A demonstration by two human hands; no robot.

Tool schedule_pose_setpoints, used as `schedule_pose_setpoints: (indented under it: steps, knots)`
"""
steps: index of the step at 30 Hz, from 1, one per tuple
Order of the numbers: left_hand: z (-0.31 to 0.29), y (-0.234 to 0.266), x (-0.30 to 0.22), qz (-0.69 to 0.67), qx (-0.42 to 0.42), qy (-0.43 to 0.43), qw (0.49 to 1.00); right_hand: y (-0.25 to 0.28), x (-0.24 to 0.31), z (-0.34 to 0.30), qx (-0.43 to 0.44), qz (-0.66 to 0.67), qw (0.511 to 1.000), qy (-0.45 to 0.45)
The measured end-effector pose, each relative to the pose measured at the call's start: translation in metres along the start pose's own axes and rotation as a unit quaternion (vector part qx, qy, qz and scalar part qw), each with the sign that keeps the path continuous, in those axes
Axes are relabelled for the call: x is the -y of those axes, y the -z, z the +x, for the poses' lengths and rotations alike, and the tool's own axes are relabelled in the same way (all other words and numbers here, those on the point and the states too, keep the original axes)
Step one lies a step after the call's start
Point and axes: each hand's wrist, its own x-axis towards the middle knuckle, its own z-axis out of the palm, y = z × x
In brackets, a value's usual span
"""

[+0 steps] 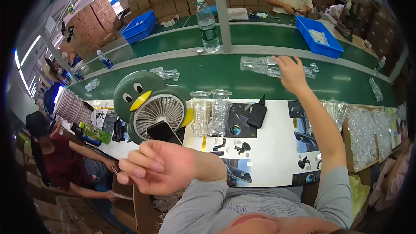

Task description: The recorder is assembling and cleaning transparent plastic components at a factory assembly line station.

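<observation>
On the green belt (pixel 216 76), near its near edge, the right hand (pixel 291 73) reaches out with fingers closed on a clear plastic tray (pixel 268 66) lying flat there. The left hand (pixel 151 167) hangs raised near the chest, fingers loosely curled together, holding nothing visible. Below the belt, on the white counter (pixel 271 147), stand two stacks of clear trays (pixel 211 112) beside a green penguin fan (pixel 149 104).
</observation>
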Motion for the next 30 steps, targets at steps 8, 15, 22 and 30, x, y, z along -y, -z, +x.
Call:
schedule_pose_setpoints:
  steps: [8,15,22,30]
  knots:
    - [0.004,0.007,-0.001,-0.001,-0.002,0.03,1.0,-0.07,-0.019,-0.003,-0.012,-0.101,0.993,0.064]
    - [0.006,0.006,-0.004,0.007,0.008,-0.003,1.0,-0.096,-0.016,0.002,-0.029,-0.095,0.994,0.05]
    - [0.001,0.003,-0.001,0.039,0.0,0.024,0.999,-0.113,-0.025,-0.012,0.019,-0.095,0.995,0.013]
    - [-0.004,0.0,0.003,0.078,0.024,0.071,0.994,-0.089,-0.009,-0.002,0.126,-0.012,0.992,0.0]
